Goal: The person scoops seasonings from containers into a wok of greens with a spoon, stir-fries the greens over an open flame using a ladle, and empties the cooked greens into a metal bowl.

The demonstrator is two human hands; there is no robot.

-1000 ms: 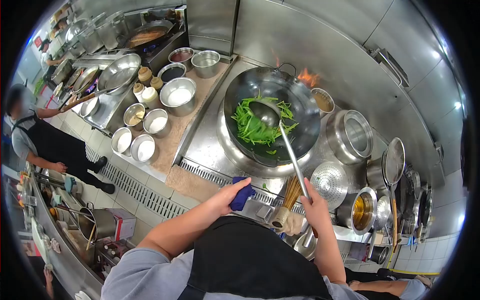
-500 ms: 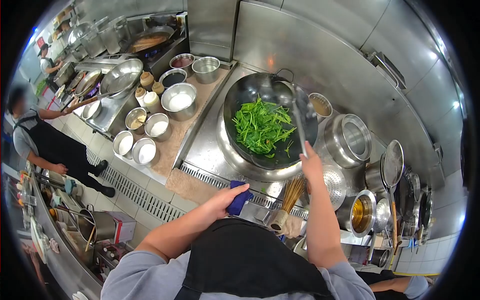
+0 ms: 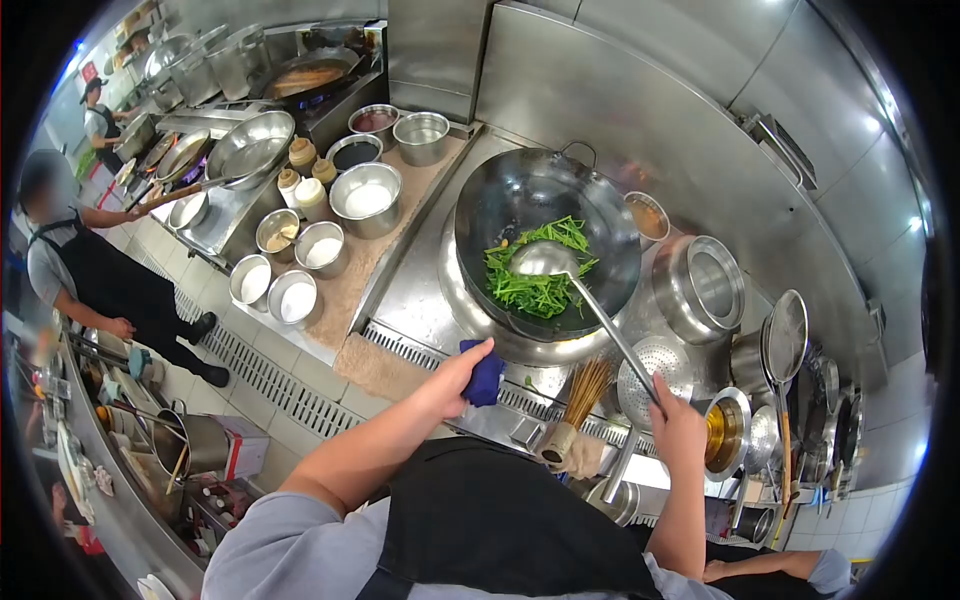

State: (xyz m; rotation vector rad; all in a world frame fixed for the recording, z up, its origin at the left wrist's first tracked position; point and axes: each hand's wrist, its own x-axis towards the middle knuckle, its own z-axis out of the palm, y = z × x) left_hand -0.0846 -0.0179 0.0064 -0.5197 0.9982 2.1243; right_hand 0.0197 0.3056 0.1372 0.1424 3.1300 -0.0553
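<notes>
A large dark wok [image 3: 490, 205] sits on the round burner ring, holding chopped green vegetables [image 3: 540, 295] in its lower middle. My right hand [image 3: 677, 420] is wrapped round the long handle of a metal ladle [image 3: 545, 258], whose bowl rests on the greens. My left hand [image 3: 462, 378] is closed on a folded dark blue cloth [image 3: 484, 375] at the wok's near left edge. Whether the cloth touches the wok's rim is hard to tell. A bamboo brush [image 3: 583, 395] stands in front of the wok, between my hands.
Steel bowls of seasonings [image 3: 366, 195] and squeeze bottles [image 3: 311, 196] stand left. Right are stacked steel pots [image 3: 700, 285], a perforated ladle [image 3: 655, 375] and an oil pot [image 3: 728, 432]. A co-worker [image 3: 100, 270] holds a pan at far left; another person's arm [image 3: 760, 566] shows lower right.
The ladle has come from the wok's far right side down onto the greens, and my right hand has moved down and right. The greens are gathered in a smaller heap. My left hand keeps the cloth.
</notes>
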